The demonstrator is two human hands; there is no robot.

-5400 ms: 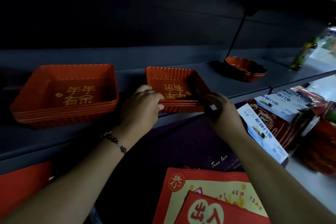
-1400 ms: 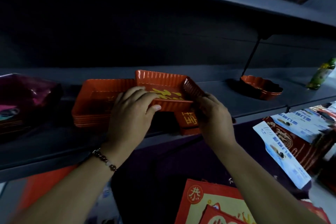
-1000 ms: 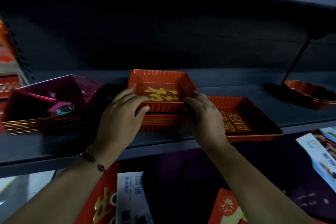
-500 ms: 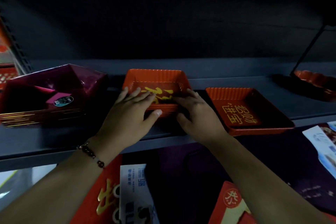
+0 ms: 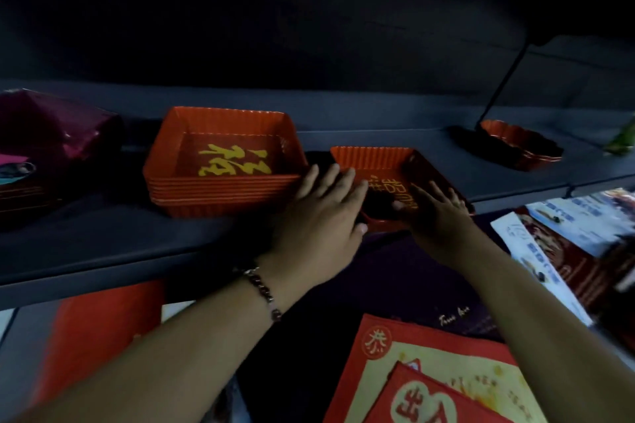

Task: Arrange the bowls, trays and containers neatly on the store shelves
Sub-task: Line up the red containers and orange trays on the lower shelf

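Note:
A stack of several red square trays [image 5: 220, 196] with a gold character inside rests on the dark shelf [image 5: 103, 237], left of centre. Just to its right lies a single red tray [image 5: 371, 158] with gold characters, at the shelf's front edge. My left hand [image 5: 319, 216] covers this tray's near-left corner, fingers over the rim and thumb at the front edge. My right hand [image 5: 436, 220] grips the near-right side, thumb inside the tray. A bead bracelet is on my left wrist.
A maroon box stack [image 5: 58, 144] sits at the shelf's left end. A scalloped red dish [image 5: 519, 144] lies far right under a black bracket rod [image 5: 505, 79]. Below are red-and-yellow paper decorations [image 5: 429, 371] and boxed packages [image 5: 567, 244]. Another shelf hangs overhead.
Both hands have left the stacked trays and moved right onto the single tray. The stack now rests alone on the shelf. The view has shifted right.

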